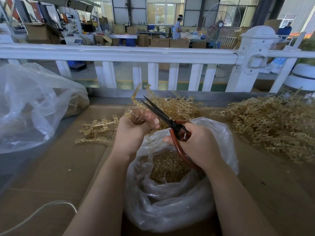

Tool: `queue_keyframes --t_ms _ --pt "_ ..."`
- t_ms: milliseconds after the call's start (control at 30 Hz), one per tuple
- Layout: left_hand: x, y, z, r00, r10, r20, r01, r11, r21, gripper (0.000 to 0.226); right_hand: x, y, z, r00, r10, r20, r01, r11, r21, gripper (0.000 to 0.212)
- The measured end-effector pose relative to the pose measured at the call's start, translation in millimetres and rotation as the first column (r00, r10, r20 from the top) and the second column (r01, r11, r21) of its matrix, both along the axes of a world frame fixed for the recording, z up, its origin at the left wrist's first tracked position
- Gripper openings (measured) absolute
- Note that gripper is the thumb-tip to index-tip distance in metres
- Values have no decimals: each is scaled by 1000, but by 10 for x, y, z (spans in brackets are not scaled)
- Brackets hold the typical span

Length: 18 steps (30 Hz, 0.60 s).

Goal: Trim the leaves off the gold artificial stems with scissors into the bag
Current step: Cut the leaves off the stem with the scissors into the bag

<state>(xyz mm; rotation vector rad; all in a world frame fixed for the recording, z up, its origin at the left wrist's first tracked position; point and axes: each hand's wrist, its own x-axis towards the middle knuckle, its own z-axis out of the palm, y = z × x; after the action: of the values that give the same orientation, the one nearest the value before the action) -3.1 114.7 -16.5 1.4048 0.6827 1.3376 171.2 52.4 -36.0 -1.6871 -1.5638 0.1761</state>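
Stem (136, 97) gripped by left hand (131, 132); scissors (160, 114) blades apart, above bag (170, 210).

A white railing (119, 54) with a thick capped post (252, 53) runs across behind the cardboard-covered worktop (56, 167). A large clear plastic sack (30, 106) slumps at the left, and a white cable (42, 210) curls near the front edge. Beyond the railing stand cardboard boxes (179, 42), a big pedestal fan (221, 19), and a person in pale blue (177, 28).
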Motion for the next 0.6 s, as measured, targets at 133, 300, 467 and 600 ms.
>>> queue_keyframes --t_ms 133,300,467,600 --pt "26 -1 -21 999 -18 -44 14 997 -75 8 -8 12 16 978 33 -207 -42 998 -38 62" --pt "87 -13 -63 993 -56 -107 45 993 -106 33 -39 32 79 888 69 -454 -90 996 -25 28" --pt "153 -59 -94 985 -147 -88 136 984 -115 20 -51 38 118 829 123 -546 -141 990 9 14" --pt "148 -63 -79 982 -176 -71 167 979 -113 17 -51 36 124 838 137 -528 -148 989 22 24"
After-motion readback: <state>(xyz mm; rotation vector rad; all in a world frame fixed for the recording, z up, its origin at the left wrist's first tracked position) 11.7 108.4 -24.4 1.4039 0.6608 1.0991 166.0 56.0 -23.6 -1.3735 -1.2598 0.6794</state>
